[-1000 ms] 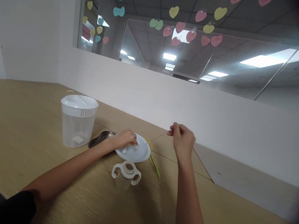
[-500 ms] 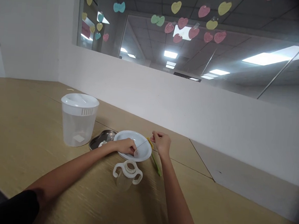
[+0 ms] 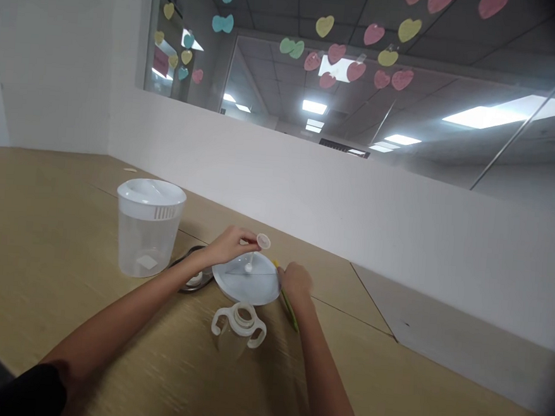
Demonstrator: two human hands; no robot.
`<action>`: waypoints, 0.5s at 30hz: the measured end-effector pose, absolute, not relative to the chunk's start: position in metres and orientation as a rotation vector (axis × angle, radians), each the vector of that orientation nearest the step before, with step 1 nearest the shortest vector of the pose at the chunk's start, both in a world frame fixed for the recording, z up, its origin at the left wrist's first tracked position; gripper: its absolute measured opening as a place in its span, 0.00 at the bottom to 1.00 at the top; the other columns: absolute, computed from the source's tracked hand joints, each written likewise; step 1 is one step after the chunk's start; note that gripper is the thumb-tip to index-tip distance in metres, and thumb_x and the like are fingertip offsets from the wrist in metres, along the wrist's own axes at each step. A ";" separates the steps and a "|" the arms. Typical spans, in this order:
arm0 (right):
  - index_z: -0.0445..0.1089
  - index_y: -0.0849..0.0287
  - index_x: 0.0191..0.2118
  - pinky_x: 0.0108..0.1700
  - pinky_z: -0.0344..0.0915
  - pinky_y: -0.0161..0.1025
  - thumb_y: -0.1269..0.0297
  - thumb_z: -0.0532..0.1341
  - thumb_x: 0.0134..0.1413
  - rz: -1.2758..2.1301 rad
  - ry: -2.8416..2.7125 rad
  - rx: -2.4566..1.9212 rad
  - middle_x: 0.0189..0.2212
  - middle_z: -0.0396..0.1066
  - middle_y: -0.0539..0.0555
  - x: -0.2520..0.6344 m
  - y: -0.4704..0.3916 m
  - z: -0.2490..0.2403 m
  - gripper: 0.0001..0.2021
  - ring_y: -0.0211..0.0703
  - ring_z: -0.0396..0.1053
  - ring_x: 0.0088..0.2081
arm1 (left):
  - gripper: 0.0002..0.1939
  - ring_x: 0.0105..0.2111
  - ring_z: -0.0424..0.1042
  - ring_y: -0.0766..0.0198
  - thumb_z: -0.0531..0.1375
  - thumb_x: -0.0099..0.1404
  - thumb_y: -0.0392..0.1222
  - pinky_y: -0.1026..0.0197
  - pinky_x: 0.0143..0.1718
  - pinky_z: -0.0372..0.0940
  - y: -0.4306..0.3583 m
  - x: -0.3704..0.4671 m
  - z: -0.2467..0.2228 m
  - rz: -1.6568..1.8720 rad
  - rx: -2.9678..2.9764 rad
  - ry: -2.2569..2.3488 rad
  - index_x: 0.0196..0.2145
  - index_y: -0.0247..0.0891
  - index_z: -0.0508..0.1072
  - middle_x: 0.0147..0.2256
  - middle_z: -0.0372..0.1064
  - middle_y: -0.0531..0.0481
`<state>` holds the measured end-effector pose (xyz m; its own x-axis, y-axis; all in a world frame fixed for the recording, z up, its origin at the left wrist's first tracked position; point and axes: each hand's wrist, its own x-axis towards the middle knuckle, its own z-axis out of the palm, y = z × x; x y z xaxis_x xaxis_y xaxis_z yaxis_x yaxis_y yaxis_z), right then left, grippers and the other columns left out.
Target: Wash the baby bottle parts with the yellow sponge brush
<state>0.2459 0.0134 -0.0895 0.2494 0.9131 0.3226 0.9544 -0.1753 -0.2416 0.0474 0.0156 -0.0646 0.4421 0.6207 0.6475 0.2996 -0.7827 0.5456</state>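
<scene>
My left hand (image 3: 231, 244) is closed, pinching a small drinking-straw piece (image 3: 264, 240) with a round translucent disc. Beneath it hangs a white ball end (image 3: 248, 268) over the white bowl (image 3: 243, 292). My right hand (image 3: 296, 282), slightly blurred, is closed at the bowl's right rim. A thin rod (image 3: 268, 274) runs from its fingers across the bowl; its tip is hard to make out. In front of the bowl stands a translucent two-handled cup (image 3: 233, 338) without a lid. Partly hidden behind my right hand lies a yellow-green brush (image 3: 291, 317).
A lidded translucent bucket (image 3: 148, 231) stands to the left. Between it and the bowl sits a metal tray (image 3: 203, 285) with small white parts. Behind the table rises a white wall (image 3: 270, 169) with a window above.
My left hand has lifted the straw piece up out of the bowl. My right hand has come down to the bowl's rim, and the thin rod now lies lower, nearly level.
</scene>
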 end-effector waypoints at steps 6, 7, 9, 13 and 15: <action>0.70 0.63 0.40 0.33 0.64 0.35 0.57 0.41 0.62 -0.125 -1.815 -1.855 0.35 0.72 0.60 0.223 -0.037 -0.032 0.23 0.42 0.71 0.34 | 0.10 0.34 0.70 0.63 0.57 0.59 0.42 0.65 0.36 0.61 -0.028 0.044 -0.032 1.322 2.354 0.703 0.33 0.36 0.76 0.34 0.74 0.49; 0.68 0.63 0.45 0.29 0.64 0.34 0.56 0.38 0.63 0.043 -1.858 -1.589 0.35 0.72 0.58 0.217 -0.051 -0.023 0.24 0.39 0.71 0.31 | 0.10 0.33 0.70 0.63 0.57 0.59 0.42 0.65 0.36 0.61 -0.034 0.044 -0.030 1.317 2.355 0.690 0.32 0.36 0.77 0.33 0.74 0.50; 0.64 0.58 0.50 0.26 0.64 0.33 0.53 0.42 0.61 0.205 -1.904 -1.249 0.35 0.72 0.54 0.205 -0.078 -0.008 0.22 0.38 0.70 0.29 | 0.10 0.33 0.70 0.63 0.57 0.59 0.42 0.65 0.35 0.61 -0.044 0.045 -0.026 1.316 2.342 0.663 0.31 0.36 0.77 0.31 0.74 0.51; 0.70 0.57 0.42 0.27 0.62 0.34 0.57 0.58 0.51 -0.165 -1.889 -1.235 0.32 0.72 0.53 0.190 -0.112 0.001 0.15 0.38 0.67 0.27 | 0.09 0.34 0.70 0.63 0.57 0.58 0.40 0.66 0.36 0.61 -0.057 0.047 -0.021 1.338 2.307 0.632 0.29 0.34 0.76 0.29 0.73 0.52; 0.70 0.58 0.40 0.27 0.61 0.34 0.59 0.57 0.51 -0.216 -1.885 -1.237 0.31 0.72 0.53 0.188 -0.116 0.000 0.12 0.37 0.65 0.25 | 0.09 0.34 0.70 0.63 0.56 0.59 0.40 0.66 0.37 0.61 -0.061 0.046 -0.019 1.308 2.302 0.650 0.29 0.34 0.75 0.29 0.73 0.52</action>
<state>0.1880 -0.1156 0.0000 -0.1505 0.6719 0.7252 0.8185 0.4961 -0.2898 0.0457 -0.0610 -0.0194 0.4503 0.5793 0.6794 0.1921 -0.8060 0.5599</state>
